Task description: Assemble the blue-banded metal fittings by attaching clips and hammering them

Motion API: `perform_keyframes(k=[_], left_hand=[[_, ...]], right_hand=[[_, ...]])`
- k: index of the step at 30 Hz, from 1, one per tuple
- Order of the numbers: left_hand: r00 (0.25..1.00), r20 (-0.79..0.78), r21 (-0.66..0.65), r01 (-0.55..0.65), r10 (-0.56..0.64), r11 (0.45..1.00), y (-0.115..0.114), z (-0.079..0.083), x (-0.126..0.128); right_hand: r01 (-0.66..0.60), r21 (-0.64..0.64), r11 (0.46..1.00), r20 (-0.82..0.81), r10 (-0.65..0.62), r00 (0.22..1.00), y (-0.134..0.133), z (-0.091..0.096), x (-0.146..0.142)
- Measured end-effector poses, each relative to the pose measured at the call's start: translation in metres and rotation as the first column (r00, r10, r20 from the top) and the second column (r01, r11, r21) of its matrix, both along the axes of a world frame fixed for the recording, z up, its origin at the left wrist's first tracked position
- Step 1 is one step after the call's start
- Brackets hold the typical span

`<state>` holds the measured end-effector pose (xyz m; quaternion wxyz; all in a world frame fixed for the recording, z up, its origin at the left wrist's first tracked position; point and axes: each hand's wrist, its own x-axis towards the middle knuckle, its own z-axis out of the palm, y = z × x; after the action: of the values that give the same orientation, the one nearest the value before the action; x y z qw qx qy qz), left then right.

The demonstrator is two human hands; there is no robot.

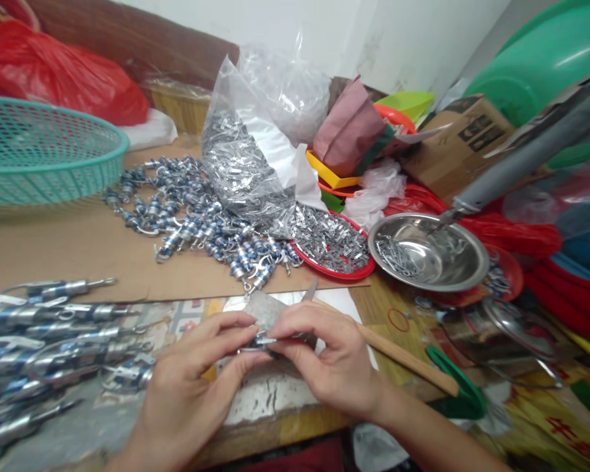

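Observation:
My left hand [191, 373] and my right hand [329, 357] meet over a worn metal plate [270, 400] at the table's front edge. Pinched between the fingertips of both is a small silver-and-blue metal part [261, 338], mostly covered by the fingers. A tool's light wooden handle [413, 360] slants out from behind my right hand, its head largely hidden. Beyond the hands lies a heap of silver-and-blue metal assemblies with hooked levers [201, 223]. More such assemblies [54, 341] lie in rows on the left.
A red plate [368, 269] of small metal strips and a clear bag [240, 164] of similar strips stand behind. Right of them is a steel bowl [423, 282] with a grey bar [521, 157] slanting over it. A teal basket [54, 183] is back left; a cardboard box [452, 144] is back right.

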<state>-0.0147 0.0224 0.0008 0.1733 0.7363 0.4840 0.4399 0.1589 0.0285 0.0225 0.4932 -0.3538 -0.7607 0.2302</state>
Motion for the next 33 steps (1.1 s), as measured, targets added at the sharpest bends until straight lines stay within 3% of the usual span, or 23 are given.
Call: perform_keyframes(k=[8, 11, 13, 16, 19, 21, 24, 29, 33], left_hand=[[0.998, 0.048, 0.063, -0.046, 0.043, 0.997, -0.006, -0.011, 0.004], [0.994, 0.099, 0.085, 0.029, -0.038, 0.996, -0.009, -0.013, 0.006], [0.984, 0.171, 0.027, 0.054, -0.058, 0.998, -0.009, -0.011, 0.007], [0.949, 0.314, -0.168, 0.022, 0.033, 0.985, -0.009, -0.007, 0.007], [0.931, 0.357, -0.274, 0.023, 0.08, 0.962, -0.008, -0.002, 0.006], [0.949, 0.305, -0.288, 0.008, 0.084, 0.958, -0.008, 0.002, 0.005], [0.977, 0.198, -0.237, -0.034, 0.083, 0.971, -0.008, 0.011, 0.004], [0.99, 0.136, -0.108, -0.032, 0.047, 0.994, -0.008, 0.024, 0.003], [0.995, 0.103, -0.035, -0.009, 0.012, 0.999, -0.011, 0.024, 0.002]], right_hand=[[-0.073, 0.004, 0.997, -0.055, 0.073, 0.996, 0.001, -0.006, 0.004], [-0.074, -0.012, 0.997, -0.071, 0.073, 0.995, 0.0, -0.01, 0.004], [-0.027, -0.016, 0.999, -0.041, 0.027, 0.999, -0.001, -0.013, 0.004], [0.0, 0.148, 0.989, 0.098, -0.015, 0.995, -0.004, -0.016, 0.008], [-0.144, 0.404, 0.903, 0.351, -0.007, 0.936, -0.006, -0.012, 0.014], [-0.237, 0.473, 0.849, 0.47, -0.016, 0.883, -0.006, -0.005, 0.019], [-0.291, 0.5, 0.816, 0.506, -0.002, 0.863, -0.006, 0.002, 0.023], [-0.236, 0.489, 0.84, 0.468, -0.024, 0.883, -0.006, -0.005, 0.025], [-0.215, 0.608, 0.764, 0.433, -0.091, 0.897, -0.007, -0.012, 0.026]])
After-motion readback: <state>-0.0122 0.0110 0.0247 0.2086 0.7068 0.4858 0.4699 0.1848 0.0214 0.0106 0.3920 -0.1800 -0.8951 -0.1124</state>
